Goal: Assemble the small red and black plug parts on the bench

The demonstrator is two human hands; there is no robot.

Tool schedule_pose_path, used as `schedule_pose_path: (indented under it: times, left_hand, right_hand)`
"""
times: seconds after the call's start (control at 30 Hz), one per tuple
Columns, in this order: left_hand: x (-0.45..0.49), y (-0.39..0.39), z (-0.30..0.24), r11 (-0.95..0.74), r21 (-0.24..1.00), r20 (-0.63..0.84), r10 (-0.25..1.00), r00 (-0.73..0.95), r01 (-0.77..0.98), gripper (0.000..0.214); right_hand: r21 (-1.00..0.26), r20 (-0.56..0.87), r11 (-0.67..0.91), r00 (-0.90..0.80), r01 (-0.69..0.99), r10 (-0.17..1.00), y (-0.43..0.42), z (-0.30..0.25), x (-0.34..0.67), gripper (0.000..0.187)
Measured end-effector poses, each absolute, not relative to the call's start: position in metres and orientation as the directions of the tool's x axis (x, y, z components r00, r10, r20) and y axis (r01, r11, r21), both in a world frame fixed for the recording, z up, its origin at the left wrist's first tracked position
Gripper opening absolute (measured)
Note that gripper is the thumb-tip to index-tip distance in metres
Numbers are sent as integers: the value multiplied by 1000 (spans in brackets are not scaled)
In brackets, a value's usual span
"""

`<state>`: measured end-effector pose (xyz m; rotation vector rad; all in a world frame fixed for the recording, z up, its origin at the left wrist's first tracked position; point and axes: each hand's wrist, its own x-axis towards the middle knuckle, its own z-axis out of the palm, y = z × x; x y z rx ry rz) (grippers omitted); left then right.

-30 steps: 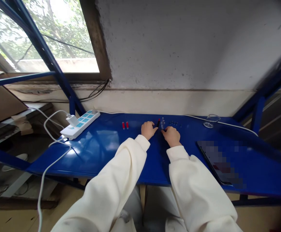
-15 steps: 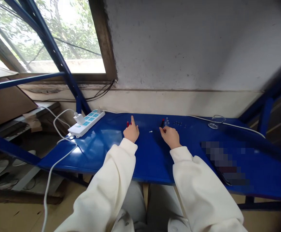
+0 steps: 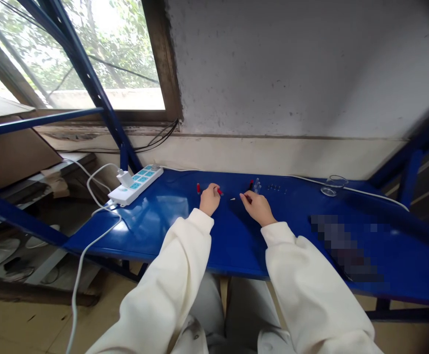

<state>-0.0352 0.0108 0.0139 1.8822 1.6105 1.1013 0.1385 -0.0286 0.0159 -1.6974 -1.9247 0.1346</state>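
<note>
My left hand (image 3: 209, 200) is closed over the blue tabletop (image 3: 170, 216), pinching a small red cylinder (image 3: 220, 192) that pokes out at its right side. Left of this hand stands another small red cylinder (image 3: 198, 188). My right hand (image 3: 259, 208) is closed in a pinch, and a dark, partly hidden piece shows at its fingertips. Just behind it stands a small black-and-red cylinder (image 3: 251, 185), beside several clear little parts (image 3: 257, 187). Between the two hands lies a tiny white pointed piece (image 3: 232, 199).
Several tiny parts (image 3: 273, 187) lie right of the clear ones. A clear glass dish (image 3: 328, 190) is at the back right, near a white cable. A white power strip (image 3: 135, 187) sits at the left. A blurred dark flat item (image 3: 343, 248) lies at right.
My left hand has gone from a pointing finger to a pinch, moved slightly right, with a red cylinder in it. My right hand stays nearly in place. The view has shifted slightly.
</note>
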Motion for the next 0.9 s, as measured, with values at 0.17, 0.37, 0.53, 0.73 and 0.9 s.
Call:
schedule_pose_path:
  times: [0.17,0.37,0.53,0.73,0.9]
  left_hand:
    - [-12,-2,16,-268,962,264,960,93,41,21]
    - [-4,-17,23,-168,971,198,963,183,-167,22]
    - [-8,-15,17,-151,968,194,957,217,-200,23]
    - [-8,-13,15,-148,962,196,960,200,-231,19]
    - [-9,-11,15,-155,958,196,968,155,-243,19]
  right_hand:
    - [-563,339,259,-66,785,938,-30,15,131,39]
    - [-676,401,321,-35,663,915,-35,18,127,42]
    - [-752,411,340,-2,565,912,-32,14,126,41]
    - [-811,398,346,10,472,917,-26,9,126,37]
    - [-834,380,341,2,433,925,-25,8,127,32]
